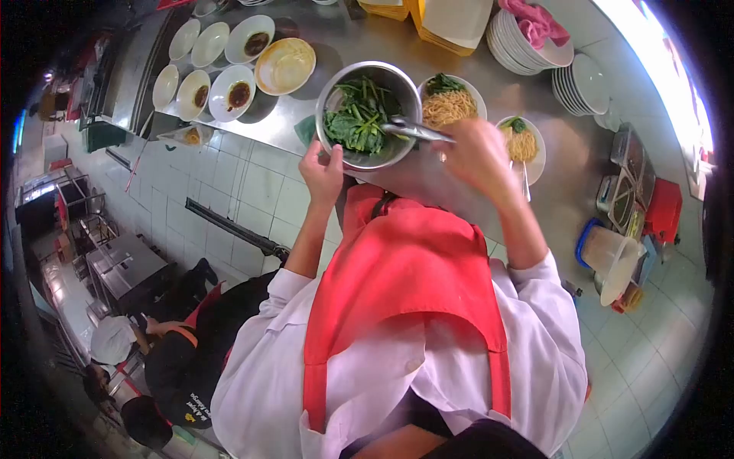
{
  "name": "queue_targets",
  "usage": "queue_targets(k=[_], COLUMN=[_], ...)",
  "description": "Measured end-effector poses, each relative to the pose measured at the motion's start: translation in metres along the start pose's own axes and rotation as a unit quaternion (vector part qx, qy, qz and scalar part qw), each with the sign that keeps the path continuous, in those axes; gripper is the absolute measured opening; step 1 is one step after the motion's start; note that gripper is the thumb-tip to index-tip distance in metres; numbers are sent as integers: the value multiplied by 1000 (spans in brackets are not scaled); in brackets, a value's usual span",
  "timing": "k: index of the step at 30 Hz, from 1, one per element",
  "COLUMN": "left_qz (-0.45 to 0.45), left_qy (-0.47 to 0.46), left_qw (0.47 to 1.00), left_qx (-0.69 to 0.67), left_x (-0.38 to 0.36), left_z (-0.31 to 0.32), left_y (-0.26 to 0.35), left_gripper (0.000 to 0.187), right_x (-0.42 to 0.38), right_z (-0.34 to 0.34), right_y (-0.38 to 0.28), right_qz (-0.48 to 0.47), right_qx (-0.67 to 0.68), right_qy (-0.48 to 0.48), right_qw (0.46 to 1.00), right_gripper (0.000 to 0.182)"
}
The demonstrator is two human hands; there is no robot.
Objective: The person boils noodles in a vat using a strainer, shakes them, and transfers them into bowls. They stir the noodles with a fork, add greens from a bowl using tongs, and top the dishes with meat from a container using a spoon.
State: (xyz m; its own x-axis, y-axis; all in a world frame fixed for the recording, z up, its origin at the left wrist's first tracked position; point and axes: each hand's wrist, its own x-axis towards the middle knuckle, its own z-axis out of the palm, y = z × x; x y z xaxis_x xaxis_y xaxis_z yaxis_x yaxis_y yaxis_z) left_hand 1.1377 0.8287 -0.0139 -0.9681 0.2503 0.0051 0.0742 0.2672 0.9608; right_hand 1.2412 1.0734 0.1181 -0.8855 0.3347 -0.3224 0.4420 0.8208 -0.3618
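My left hand (pixel 323 174) grips the near left rim of a steel mixing bowl (pixel 407 92), thumb at its edge. Cooked leafy greens (pixel 358 122) fill much of the bowl. In my right hand (pixel 478 157) is a pair of metal tongs (pixel 419 131), their tips over the right side of the greens. Just beyond that hand sits a plate of noodles (pixel 451 107) topped with greens. A second noodle plate (pixel 522 144) stands to its right, with a utensil handle (pixel 526 182) sticking out toward me.
Several white bowls (pixel 232 93), some holding dark sauce, stand at the left. Stacked plates (pixel 514 47) with a pink cloth (pixel 537 27) are at the back right. Metal containers (pixel 627 180) and a plastic tub (pixel 608 256) line the right. Co-workers (pixel 172 367) are at lower left.
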Motion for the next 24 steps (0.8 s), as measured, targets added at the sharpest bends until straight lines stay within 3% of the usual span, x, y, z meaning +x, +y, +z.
queue_targets(k=[3,5,7,9,13,16,19,21,24], left_qz=[-1,54,55,-12,13,11,-12,-48,-46], left_qy=[-7,-22,-18,-20,-18,-37,-25,-9,-6], left_qw=[1000,998,998,997,997,999,997,988,992], left_qx=[-19,25,-14,-78,-69,-29,-75,-145,-119], left_x=[-5,-6,-6,-7,-6,-2,-3,-3,-2], left_z=[2,2,3,1,0,-3,0,2,-1], left_y=[7,-6,-8,-11,-20,-16,-8,3,4], left_gripper=[7,13,15,17,16,15,14,26,26], right_x=[36,49,58,61,62,68,70,67,69], right_z=[37,56,66,66,48,44,41,30,21], right_y=[-42,-54,-55,-53,-37,-12,-3,-4,6], right_qz=[-46,-151,-153,-153,-105,-99,-65,-61,-54], right_qx=[-21,-37,-28,-21,-13,188,213,256,317], right_qy=[-53,-19,-9,-4,-22,-32,-58,-63,-75], right_qw=[997,988,988,988,994,977,973,963,944], right_gripper=[18,16,15,14,16,20,22,20,17])
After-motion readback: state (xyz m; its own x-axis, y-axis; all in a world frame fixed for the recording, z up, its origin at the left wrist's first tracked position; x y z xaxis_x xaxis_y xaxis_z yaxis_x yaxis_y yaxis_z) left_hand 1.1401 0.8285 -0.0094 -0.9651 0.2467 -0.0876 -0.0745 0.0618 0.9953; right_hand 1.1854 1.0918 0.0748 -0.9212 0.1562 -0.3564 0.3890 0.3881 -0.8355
